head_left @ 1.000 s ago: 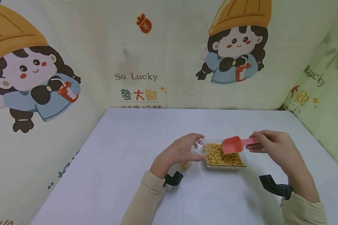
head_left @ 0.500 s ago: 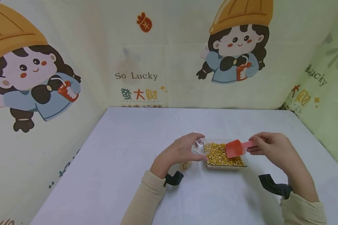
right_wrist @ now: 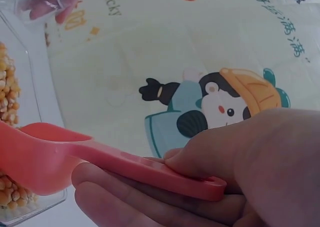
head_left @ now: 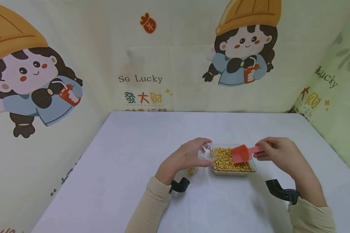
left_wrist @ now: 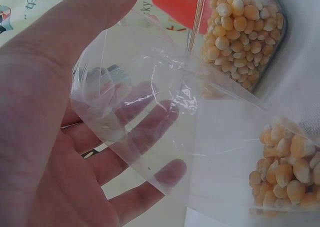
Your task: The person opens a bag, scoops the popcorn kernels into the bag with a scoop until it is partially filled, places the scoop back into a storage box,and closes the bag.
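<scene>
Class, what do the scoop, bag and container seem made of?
Scoop: probably plastic, smooth with a soft sheen; the seamless pinkish-red shape suggests moulding.
Bag: likely thin clear plastic film, glossy, since it creases and glints.
Container: clear and smooth, perhaps glass or rigid plastic; transparency leaves it open.

Soft light, faint shadows, glints on bag [left_wrist: 200, 129].

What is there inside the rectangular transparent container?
Yellow corn kernels lie in the transparent container. In the head view, the red plastic scoop held by the right hand covers one area; what lies behind it or deep inside cannot be seen.
</scene>
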Tool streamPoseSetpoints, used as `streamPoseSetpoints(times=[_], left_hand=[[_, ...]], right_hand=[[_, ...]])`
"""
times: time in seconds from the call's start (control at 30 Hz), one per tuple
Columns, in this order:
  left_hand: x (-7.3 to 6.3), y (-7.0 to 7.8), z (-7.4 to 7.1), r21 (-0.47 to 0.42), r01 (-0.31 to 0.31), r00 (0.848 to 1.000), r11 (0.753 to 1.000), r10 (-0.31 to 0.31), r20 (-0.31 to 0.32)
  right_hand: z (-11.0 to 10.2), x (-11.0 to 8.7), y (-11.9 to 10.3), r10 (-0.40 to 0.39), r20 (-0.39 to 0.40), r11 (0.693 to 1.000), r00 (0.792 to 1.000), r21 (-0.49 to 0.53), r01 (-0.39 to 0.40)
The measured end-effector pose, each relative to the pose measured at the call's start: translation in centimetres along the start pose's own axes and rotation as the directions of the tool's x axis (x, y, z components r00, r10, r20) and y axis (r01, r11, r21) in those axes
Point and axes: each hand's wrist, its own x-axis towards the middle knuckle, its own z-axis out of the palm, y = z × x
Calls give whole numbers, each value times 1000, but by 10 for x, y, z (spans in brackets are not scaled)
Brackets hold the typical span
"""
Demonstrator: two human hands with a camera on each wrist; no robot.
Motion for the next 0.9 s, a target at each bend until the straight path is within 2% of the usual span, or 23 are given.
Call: streamPoseSetpoints(times=[0.47,0.7,0.9], left_hand=[[-1,2,-1,11,23,1000,1000,-23,8],[-1,2,0,7,27,1000,1000,-27,10],[0,3,1,4,37,999,999,-37,10]], right_hand=[[2,2,0,15,18,1000,1000,-9,-15],[6,5,1,16,74,999,997,33,-18],[7,8,3,27,92,999,995,41,-31]])
